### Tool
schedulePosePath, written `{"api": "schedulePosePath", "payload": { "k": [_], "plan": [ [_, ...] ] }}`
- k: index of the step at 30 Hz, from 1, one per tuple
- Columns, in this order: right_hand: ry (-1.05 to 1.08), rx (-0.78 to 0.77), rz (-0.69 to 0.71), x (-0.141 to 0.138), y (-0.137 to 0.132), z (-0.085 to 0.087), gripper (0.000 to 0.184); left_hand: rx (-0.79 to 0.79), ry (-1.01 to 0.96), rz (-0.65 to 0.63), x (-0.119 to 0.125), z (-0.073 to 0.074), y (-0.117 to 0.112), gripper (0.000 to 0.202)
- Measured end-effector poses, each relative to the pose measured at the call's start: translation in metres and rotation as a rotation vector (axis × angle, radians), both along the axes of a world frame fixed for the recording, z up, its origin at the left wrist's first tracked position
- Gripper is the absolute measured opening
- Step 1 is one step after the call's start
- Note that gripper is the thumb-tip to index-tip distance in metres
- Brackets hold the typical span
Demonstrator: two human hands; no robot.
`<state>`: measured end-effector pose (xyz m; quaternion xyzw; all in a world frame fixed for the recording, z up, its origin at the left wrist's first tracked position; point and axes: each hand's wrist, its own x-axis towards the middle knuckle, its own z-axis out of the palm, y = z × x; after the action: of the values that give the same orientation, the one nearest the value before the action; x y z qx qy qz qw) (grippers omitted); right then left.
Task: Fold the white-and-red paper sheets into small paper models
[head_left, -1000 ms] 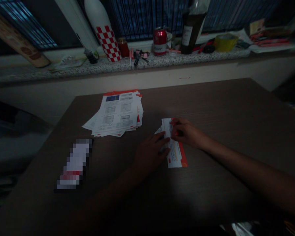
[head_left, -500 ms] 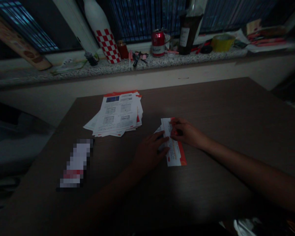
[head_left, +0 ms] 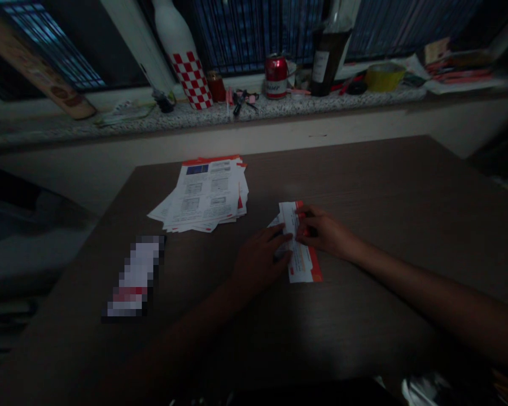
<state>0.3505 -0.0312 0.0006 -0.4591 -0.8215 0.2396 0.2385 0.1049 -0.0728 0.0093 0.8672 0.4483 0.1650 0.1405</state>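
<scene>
A folded white and orange leaflet point(head_left: 301, 260) lies on the dark wooden table point(head_left: 385, 186), lit by a patch of light. My left hand point(head_left: 260, 260) rests on its left edge, fingers bent and pressing the paper down. My right hand point(head_left: 324, 231) pinches the leaflet's upper part along a fold, fingers closed on it. To the upper left, apart from both hands, sits a stack of similar leaflets point(head_left: 207, 194), fanned slightly.
A blurred-out flat object point(head_left: 135, 275) lies at the table's left. Behind the table a stone sill point(head_left: 195, 115) carries a red-checked white bottle point(head_left: 184, 53), a red can point(head_left: 276, 76), a dark bottle point(head_left: 327, 51), a tape roll point(head_left: 381, 76) and papers.
Both hands stay on the folded leaflet with only small finger shifts. The view has drifted slightly, nothing else moved.
</scene>
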Motion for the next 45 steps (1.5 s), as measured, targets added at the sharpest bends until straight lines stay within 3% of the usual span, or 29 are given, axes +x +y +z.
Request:
{"api": "schedulePosePath", "payload": {
  "k": [11,33,45],
  "plan": [
    [-0.009,0.040,0.019,0.003,-0.018,-0.001,0.005,0.017,0.000,-0.004,0.001,0.001,-0.001,0.038],
    [-0.068,0.066,-0.002,-0.004,-0.014,0.000,0.007,0.009,-0.025,-0.017,0.001,-0.004,-0.003,0.042],
    [0.001,-0.005,0.049,-0.002,-0.041,0.003,0.006,0.021,-0.030,-0.031,0.003,-0.005,-0.002,0.044]
  ]
}}
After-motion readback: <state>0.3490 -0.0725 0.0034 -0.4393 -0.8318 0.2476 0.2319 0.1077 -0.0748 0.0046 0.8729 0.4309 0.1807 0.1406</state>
